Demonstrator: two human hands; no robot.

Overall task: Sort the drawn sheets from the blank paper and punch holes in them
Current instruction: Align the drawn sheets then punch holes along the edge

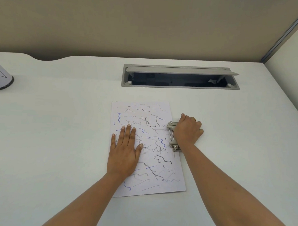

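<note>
— Quick: which step?
— Punching. Sorting looks done, I'd say: only the drawn sheet (pixel 159 167) lies before me, scribbles up, on the desk (pixel 57 142). No blank paper in view. Whether it's one sheet or a thin stack, I can't tell.
— Left hand?
— My left hand (pixel 123 151) lies flat on the sheet's 9 o'clock half. Fingers are straight and close together, thumb out, pinning the paper.
— Right?
— My right hand (pixel 188 130) is curled over the hole punch (pixel 172 136), fist-like, bearing down on it. The punch sits at the sheet's 3 o'clock edge, its mouth over the margin.
— Holes through?
— Can't tell, the punch covers that spot.
— Next move?
— My guess is to press fully, let the lever rise, then slide the punch off toward 3 o'clock while the left palm stops the paper shifting. The edge needs to sit square in the mouth, else the holes go crooked.
— Anything else?
— An open cable hatch (pixel 181 78) at 12 o'clock, and a white cup-like thing (pixel 0 75) far off at 10 o'clock.
</note>
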